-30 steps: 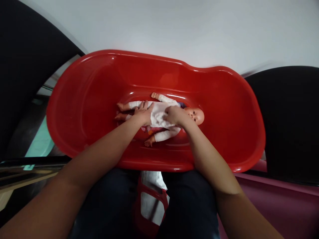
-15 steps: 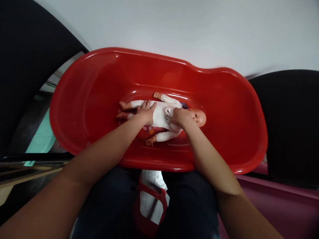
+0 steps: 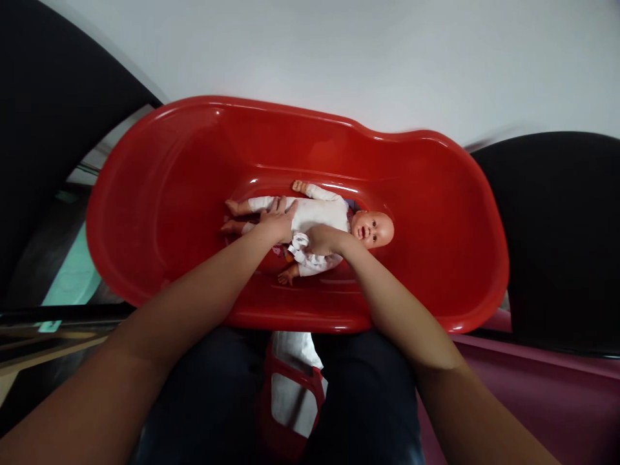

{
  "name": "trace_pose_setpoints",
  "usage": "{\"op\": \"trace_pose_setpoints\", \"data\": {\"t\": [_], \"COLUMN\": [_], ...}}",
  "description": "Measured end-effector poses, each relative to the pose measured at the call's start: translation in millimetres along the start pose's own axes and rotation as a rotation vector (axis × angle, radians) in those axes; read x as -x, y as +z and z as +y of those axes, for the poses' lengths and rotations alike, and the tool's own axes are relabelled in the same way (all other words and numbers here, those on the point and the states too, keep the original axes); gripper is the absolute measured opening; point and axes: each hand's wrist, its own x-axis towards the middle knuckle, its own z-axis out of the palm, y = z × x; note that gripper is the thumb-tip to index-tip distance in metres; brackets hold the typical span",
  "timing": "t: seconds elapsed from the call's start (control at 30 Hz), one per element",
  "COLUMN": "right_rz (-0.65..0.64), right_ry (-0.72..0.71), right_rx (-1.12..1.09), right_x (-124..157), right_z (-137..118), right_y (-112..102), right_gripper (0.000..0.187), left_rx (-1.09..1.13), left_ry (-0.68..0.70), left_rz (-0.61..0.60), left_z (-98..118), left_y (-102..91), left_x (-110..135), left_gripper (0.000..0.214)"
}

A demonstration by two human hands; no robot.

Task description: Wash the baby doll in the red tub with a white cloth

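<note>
A baby doll in a white long-sleeved suit lies face up in a red baby bathtub, its head to the right. My left hand rests on the doll's hips and upper legs, its fingers spread over the white suit. At the near side of the doll's torso, my right hand is closed on a crumpled white cloth. Part of the cloth hangs out beside the doll's near arm. My right fingertips are mostly hidden. Small coloured items show under the doll, too covered to name.
Black rounded panels stand on both sides of the tub. Behind it is a pale wall. Below lie my dark-clad legs, a red frame between them, and a pink surface at the right.
My right hand with the white cloth has moved from the doll's chest and neck down toward its near side, uncovering the face. My left hand stays on the hips.
</note>
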Motion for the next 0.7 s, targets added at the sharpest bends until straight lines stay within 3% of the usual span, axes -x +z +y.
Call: {"op": "trace_pose_setpoints", "data": {"t": [0.1,0.2,0.37,0.43,0.5,0.63,0.7], "right_rz": [0.085,0.22,0.846,0.97,0.934,0.619,0.53], "right_ry": [-0.024,-0.018,0.182,0.232,0.24,0.3,0.311], "right_rx": [-0.022,-0.035,-0.048,0.063,0.172,0.235,0.222], "right_x": [1,4,19,24,24,13,7], "right_z": [-2,1,6,6,7,12,13], "right_y": [-5,-18,-41,-43,-40,-28,-23], "right_gripper": [0.022,0.023,0.038,0.039,0.036,0.039,0.046], "left_rx": [0.001,-0.005,0.019,0.039,0.037,0.021,0.03], "left_ry": [-0.006,0.002,-0.006,-0.014,-0.011,-0.01,-0.012], "left_rz": [0.001,-0.015,-0.04,-0.043,-0.046,-0.044,-0.048], "left_z": [0,1,2,3,3,3,4], "left_y": [0.5,-1.6,-8.7,-10.4,-10.8,-10.4,-10.8], "left_x": [-3,-2,5,6,7,7,8], "left_gripper": [0.128,0.142,0.159,0.162,0.163,0.16,0.157]}}
